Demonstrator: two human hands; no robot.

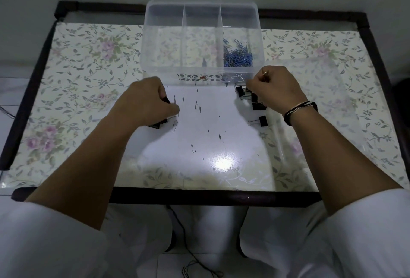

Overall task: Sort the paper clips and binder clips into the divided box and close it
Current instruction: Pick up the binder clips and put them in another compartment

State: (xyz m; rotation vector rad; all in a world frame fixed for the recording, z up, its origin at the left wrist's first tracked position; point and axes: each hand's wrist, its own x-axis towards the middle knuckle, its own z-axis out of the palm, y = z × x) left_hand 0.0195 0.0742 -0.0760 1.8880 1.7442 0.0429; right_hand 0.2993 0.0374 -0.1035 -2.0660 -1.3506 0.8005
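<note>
A clear divided box (200,71) stands open at the back of the table, with three compartments. Its right compartment holds a heap of blue and silver paper clips (238,54); the left and middle ones look bare. My left hand (146,100) is closed over black binder clips (158,124) just left of a white sheet's middle, with a lone paper clip (174,126) beside it. My right hand (274,88) is closed, pinching a binder clip near a cluster of black binder clips (245,94). One more binder clip (261,121) lies apart, nearer me.
A white sheet (206,135) covers the floral tabletop (79,91) in front of the box. The clear lid (319,104) lies flat to the right of the box. The table has a dark raised frame (199,196).
</note>
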